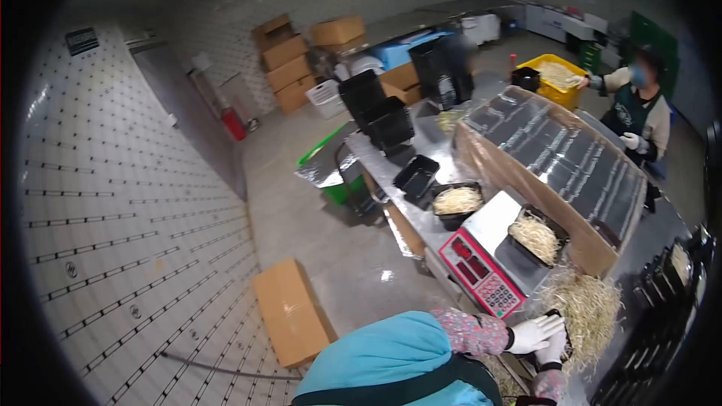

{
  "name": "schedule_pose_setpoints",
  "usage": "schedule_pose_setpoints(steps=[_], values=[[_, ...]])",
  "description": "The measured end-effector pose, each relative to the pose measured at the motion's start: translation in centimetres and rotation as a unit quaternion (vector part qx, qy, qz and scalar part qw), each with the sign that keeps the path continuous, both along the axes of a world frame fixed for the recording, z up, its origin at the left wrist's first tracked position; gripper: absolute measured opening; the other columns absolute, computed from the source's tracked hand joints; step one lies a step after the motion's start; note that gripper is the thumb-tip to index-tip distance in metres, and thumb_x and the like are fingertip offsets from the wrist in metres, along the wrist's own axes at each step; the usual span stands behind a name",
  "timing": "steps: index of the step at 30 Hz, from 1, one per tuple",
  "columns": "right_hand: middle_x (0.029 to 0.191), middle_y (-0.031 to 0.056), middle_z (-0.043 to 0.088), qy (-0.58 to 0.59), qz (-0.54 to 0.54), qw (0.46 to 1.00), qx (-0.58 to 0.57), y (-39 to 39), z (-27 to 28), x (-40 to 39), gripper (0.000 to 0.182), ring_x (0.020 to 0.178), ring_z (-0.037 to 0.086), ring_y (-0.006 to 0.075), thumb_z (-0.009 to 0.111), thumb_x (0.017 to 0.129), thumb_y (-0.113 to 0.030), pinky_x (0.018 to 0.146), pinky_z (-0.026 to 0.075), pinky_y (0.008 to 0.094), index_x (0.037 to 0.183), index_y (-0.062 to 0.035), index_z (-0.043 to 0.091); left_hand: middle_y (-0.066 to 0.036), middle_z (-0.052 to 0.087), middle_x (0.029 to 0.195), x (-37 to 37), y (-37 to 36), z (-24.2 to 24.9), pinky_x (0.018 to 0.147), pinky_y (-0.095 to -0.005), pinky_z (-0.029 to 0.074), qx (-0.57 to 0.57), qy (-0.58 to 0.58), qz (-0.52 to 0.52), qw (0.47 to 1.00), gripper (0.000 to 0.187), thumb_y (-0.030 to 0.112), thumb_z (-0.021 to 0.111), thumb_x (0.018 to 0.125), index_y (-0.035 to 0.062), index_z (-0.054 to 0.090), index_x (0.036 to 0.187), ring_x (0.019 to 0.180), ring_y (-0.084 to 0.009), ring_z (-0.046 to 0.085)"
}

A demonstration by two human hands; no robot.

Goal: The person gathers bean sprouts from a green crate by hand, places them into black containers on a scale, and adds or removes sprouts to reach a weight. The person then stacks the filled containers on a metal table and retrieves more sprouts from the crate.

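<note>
My left hand (534,334), in a white glove, lies with fingers stretched out across the top of a black plastic tray. Close against it is my gloved right hand (553,349), its fingers mostly hidden by the left hand and the tray. Only the dark rim of this black tray (568,347) shows between the hands and a loose pile of bean sprouts (590,319). Just beyond, a red-and-white digital scale (487,274) carries a black tray filled with sprouts (535,239). Another filled tray (457,201) stands beside the scale on the metal table.
An empty black tray (416,176) and stacked black trays (383,116) stand farther along the table. A large plastic-lined box (541,173) sits behind the scale. Black trays (654,316) line the right. A co-worker (639,109) stands by a yellow sprout bin (555,79). A cardboard box (292,310) lies left.
</note>
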State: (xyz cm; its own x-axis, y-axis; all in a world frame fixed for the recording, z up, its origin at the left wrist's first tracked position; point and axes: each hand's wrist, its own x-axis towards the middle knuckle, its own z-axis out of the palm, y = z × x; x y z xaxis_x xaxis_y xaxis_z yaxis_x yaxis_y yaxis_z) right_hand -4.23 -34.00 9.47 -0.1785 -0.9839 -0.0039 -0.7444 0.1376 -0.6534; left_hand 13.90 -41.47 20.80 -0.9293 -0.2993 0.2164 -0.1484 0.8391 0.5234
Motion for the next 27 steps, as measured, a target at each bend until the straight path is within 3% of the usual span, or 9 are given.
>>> schedule_pose_setpoints(steps=[1,4,12,13,14,18,20,25,27], values=[[0.144,0.0187,0.042,-0.096,0.003,0.993,0.066,-0.1,8.6,3.2,0.075,0.133,0.041,0.0309,0.067,0.08,-0.017,0.113,0.029,0.0438,0.143,0.0008,0.031,-0.021,0.028,0.153,-0.1,0.0,-0.4,0.117,-0.0425,0.023,0.001,0.016,0.009,1.0,0.071,0.027,0.054,0.089,-0.0038,0.026,0.146,0.141,-0.0355,0.028],[0.14,0.0227,0.044,-0.048,-0.023,0.998,-0.039,2.8,8.5,2.4,0.101,0.133,0.038,0.0362,0.084,0.057,-0.019,0.113,0.029,0.0423,0.142,0.0034,0.034,-0.02,0.03,0.152,-0.8,0.2,-2.3,0.117,-0.0436,0.021,-0.067,0.026,0.019,0.997,0.069,0.026,0.056,0.087,-0.0036,0.031,0.144,0.142,-0.0351,0.027],[0.137,0.0239,0.047,0.106,-0.044,0.993,0.016,2.6,6.0,2.0,0.075,0.129,0.042,0.0406,0.07,0.072,-0.014,0.108,0.033,0.0471,0.139,-0.0007,0.04,-0.019,0.04,0.146,-2.6,1.3,-5.6,0.116,-0.043,0.023,-0.098,0.044,0.092,0.99,0.069,0.028,0.056,0.081,-0.0039,0.04,0.14,0.139,-0.0324,0.033],[0.133,0.0214,0.05,0.109,-0.024,0.994,-0.018,2.6,7.0,2.3,0.072,0.126,0.045,0.0367,0.076,0.068,-0.018,0.107,0.035,0.045,0.132,-0.001,0.046,-0.019,0.043,0.143,-1.0,1.1,-0.9,0.114,-0.0434,0.027,-0.081,0.024,0.08,0.993,0.068,0.026,0.057,0.079,-0.0038,0.041,0.138,0.136,-0.0333,0.037],[0.132,0.0195,0.051,-0.025,-0.004,0.997,-0.074,2.5,7.8,2.3,0.075,0.126,0.047,0.0331,0.08,0.065,-0.017,0.107,0.036,0.0434,0.131,-0.0016,0.047,-0.02,0.045,0.141,-0.1,-0.4,4.6,0.113,-0.0437,0.028,0.132,-0.089,0.008,0.987,0.066,0.025,0.058,0.078,-0.0034,0.043,0.136,0.133,-0.033,0.04],[0.139,0.0187,0.048,-0.074,-0.014,0.997,0.017,5.4,14.4,0.9,0.081,0.131,0.044,0.0309,0.081,0.069,-0.018,0.112,0.032,0.0384,0.138,-0.0004,0.043,-0.025,0.04,0.144,-0.1,-0.3,0.7,0.113,-0.0509,0.025,-0.216,-0.013,-0.043,0.975,0.048,0.034,0.063,0.079,-0.0004,0.064,0.113,0.136,-0.0383,0.035],[0.139,0.016,0.049,-0.154,-0.088,0.984,0.001,7.4,18.7,0.0,0.074,0.13,0.045,0.0261,0.077,0.075,-0.013,0.112,0.031,0.0363,0.139,-0.0004,0.043,-0.026,0.039,0.144,-0.3,-0.7,0.7,0.114,-0.0452,0.027,-0.039,0.034,-0.034,0.998,0.058,0.028,0.051,0.095,-0.0054,0.037,0.141,0.135,-0.0414,0.036],[0.136,0.0158,0.052,-0.277,-0.313,0.905,-0.084,11.9,20.0,-2.6,0.068,0.124,0.051,0.0246,0.076,0.078,-0.019,0.105,0.038,0.0369,0.137,-0.0025,0.047,-0.024,0.034,0.148,0.1,-4.3,2.0,0.116,-0.0427,0.024,0.066,0.102,0.01,0.993,0.064,0.022,0.057,0.092,-0.0029,0.031,0.145,0.138,-0.0395,0.031],[0.139,0.0224,0.047,-0.067,-0.29,0.947,-0.12,12.9,17.5,-3.0,0.077,0.13,0.045,0.0311,0.079,0.075,-0.026,0.108,0.036,0.0401,0.139,-0.0022,0.043,-0.023,0.031,0.151,-0.3,-4.2,3.5,0.117,-0.0449,0.021,0.015,0.078,-0.002,0.997,0.068,0.029,0.057,0.092,-0.0016,0.029,0.146,0.142,-0.0377,0.024]])
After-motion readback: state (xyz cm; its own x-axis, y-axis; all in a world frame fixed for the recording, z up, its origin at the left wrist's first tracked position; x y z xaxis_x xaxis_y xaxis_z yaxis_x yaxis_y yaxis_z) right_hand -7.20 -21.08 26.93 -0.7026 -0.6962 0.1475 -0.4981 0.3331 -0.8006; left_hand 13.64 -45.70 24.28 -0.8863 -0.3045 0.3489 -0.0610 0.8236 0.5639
